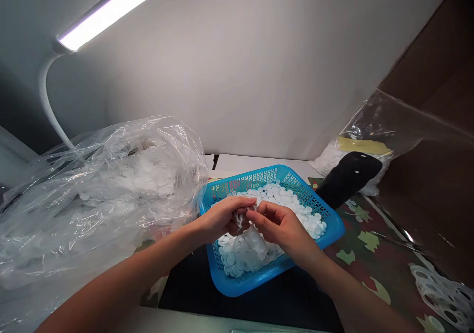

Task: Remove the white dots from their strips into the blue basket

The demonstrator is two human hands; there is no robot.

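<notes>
Bare forearms reach in from the bottom of the view, the left forearm (111,288) and the right forearm (355,298) converging over a blue plastic basket (326,224) with perforated walls. Both hands are curled and close together above it, almost touching. The left hand (220,219) and the right hand (277,229) pinch a small translucent piece (240,220) between them, though the fingers hide most of it. Just beneath the hands, a heap of white discs (244,251) fills much of the basket, which sits tilted on the view and rests on a dark mat (244,301).

Crowding the left side of the bench is a large clear plastic bag (92,209), bulging against the basket's corner, with more white discs showing through it. To the right, a second clear bag (374,135) holds another white mass and a yellow label (365,146). A black elongated object (350,177) leans in front of it, right beside the basket — what it is, I cannot tell. A leaf-patterned cloth (370,246) covers the bench there, and a white sheet punched with round holes (444,296) lies at its lower right. Overhead, a gooseneck desk lamp (111,14) shines against a pale wall (252,76), and brown cardboard (418,66) closes off the right side.
</notes>
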